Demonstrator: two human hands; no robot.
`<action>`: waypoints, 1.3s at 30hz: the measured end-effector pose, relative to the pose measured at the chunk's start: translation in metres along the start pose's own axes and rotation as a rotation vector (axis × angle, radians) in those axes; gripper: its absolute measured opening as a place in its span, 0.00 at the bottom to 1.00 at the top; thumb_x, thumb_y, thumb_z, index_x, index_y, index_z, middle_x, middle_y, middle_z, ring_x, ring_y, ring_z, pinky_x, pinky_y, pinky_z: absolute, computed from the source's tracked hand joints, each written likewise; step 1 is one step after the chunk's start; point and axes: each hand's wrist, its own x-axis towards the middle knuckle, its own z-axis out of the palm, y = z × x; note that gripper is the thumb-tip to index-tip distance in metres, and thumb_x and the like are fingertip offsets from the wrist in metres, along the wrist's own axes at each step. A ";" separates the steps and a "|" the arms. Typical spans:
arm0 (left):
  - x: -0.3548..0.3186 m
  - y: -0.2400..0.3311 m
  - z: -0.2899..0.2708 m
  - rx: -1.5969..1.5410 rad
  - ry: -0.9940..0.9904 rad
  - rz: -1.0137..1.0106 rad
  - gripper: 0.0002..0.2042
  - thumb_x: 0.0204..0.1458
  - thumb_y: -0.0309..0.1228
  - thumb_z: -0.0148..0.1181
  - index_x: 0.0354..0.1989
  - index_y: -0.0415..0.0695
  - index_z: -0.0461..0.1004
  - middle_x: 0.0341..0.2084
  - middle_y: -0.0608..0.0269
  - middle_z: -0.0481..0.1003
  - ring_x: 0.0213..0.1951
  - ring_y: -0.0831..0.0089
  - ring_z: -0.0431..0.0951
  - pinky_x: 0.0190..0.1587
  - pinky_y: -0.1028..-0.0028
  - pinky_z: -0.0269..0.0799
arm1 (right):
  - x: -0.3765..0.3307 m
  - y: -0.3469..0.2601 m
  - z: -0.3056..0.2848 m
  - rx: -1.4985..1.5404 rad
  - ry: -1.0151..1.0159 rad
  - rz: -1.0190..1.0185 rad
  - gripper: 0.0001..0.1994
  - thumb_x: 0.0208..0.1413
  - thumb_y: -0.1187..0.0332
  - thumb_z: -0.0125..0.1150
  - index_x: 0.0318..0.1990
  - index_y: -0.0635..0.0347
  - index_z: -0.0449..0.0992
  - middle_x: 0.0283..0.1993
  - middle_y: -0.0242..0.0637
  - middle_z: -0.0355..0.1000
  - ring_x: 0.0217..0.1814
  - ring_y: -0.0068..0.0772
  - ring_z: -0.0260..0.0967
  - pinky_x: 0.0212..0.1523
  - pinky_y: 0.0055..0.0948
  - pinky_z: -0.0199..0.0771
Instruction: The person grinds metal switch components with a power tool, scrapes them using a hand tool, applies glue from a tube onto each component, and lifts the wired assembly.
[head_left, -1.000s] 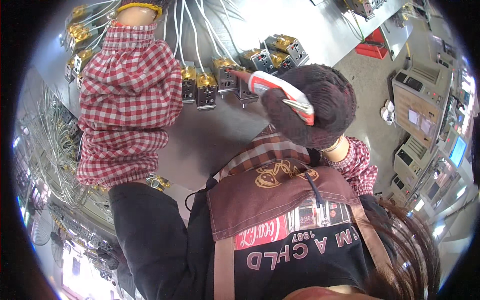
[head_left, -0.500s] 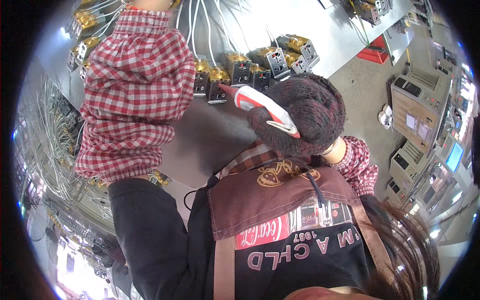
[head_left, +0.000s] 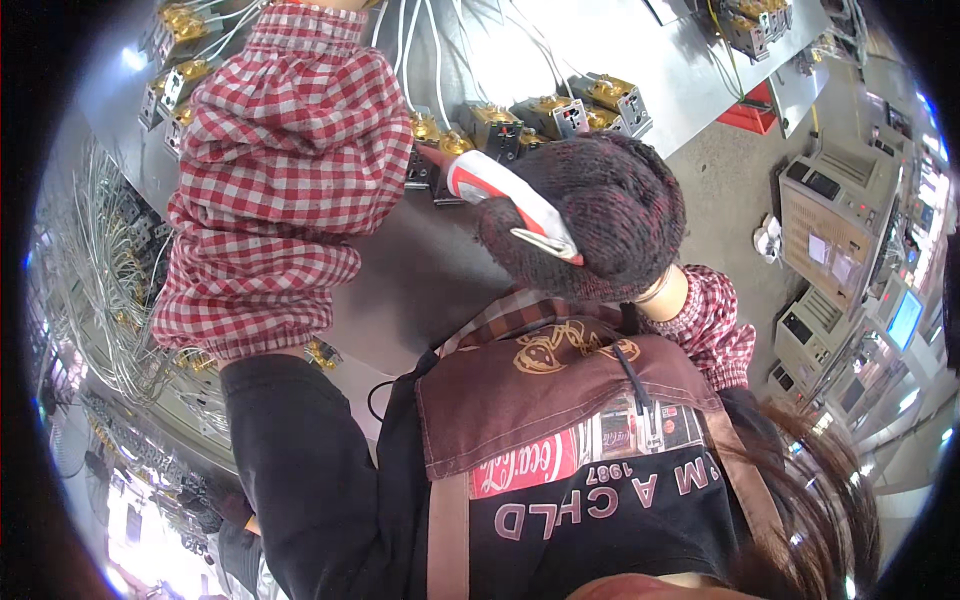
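Observation:
My right hand [head_left: 590,220] wears a dark knit glove and is closed around a white-and-red tube with a pointed dark-red tip [head_left: 505,192]. The tip points up and left, at the small metal boxes with brass-coloured tops [head_left: 455,143] along the near edge of the metal table. Whether it touches a box cannot be made out. White cables run from these boxes toward the far side. My left arm, in a red-and-white checked sleeve [head_left: 290,150], reaches up past the row. Its hand lies beyond the upper edge of the view.
More brass-topped boxes [head_left: 178,88] sit at the far left, and others [head_left: 755,25] at the far right of the metal table [head_left: 610,40]. Bundled cables [head_left: 110,240] hang at the left. A red bin [head_left: 750,112] and beige equipment cabinets [head_left: 835,200] stand on the right.
My right hand has moved a little left and up with the tube, its tip shifting along the row of boxes. My left sleeve has shifted slightly right.

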 end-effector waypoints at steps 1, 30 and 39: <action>0.001 -0.001 0.002 0.018 0.013 0.021 0.29 0.51 0.38 0.53 0.63 0.41 0.63 0.52 0.40 0.74 0.53 0.45 0.76 0.56 0.54 0.70 | 0.001 -0.002 0.000 0.013 0.005 0.008 0.12 0.51 0.63 0.73 0.39 0.57 0.80 0.34 0.36 0.76 0.34 0.34 0.76 0.37 0.28 0.76; -0.115 -0.133 -0.019 -0.785 0.056 -0.305 0.25 0.64 0.46 0.51 0.63 0.41 0.65 0.51 0.49 0.76 0.48 0.60 0.80 0.43 0.66 0.79 | -0.104 0.020 -0.037 0.869 1.087 1.143 0.11 0.57 0.74 0.66 0.46 0.57 0.73 0.40 0.33 0.74 0.30 0.23 0.71 0.22 0.20 0.69; -0.136 -0.051 0.001 -0.776 0.529 -0.530 0.26 0.66 0.47 0.45 0.57 0.33 0.68 0.42 0.46 0.78 0.38 0.61 0.81 0.42 0.65 0.82 | -0.081 0.023 -0.031 0.517 0.845 0.960 0.07 0.57 0.73 0.67 0.38 0.64 0.75 0.26 0.33 0.72 0.18 0.19 0.64 0.16 0.21 0.59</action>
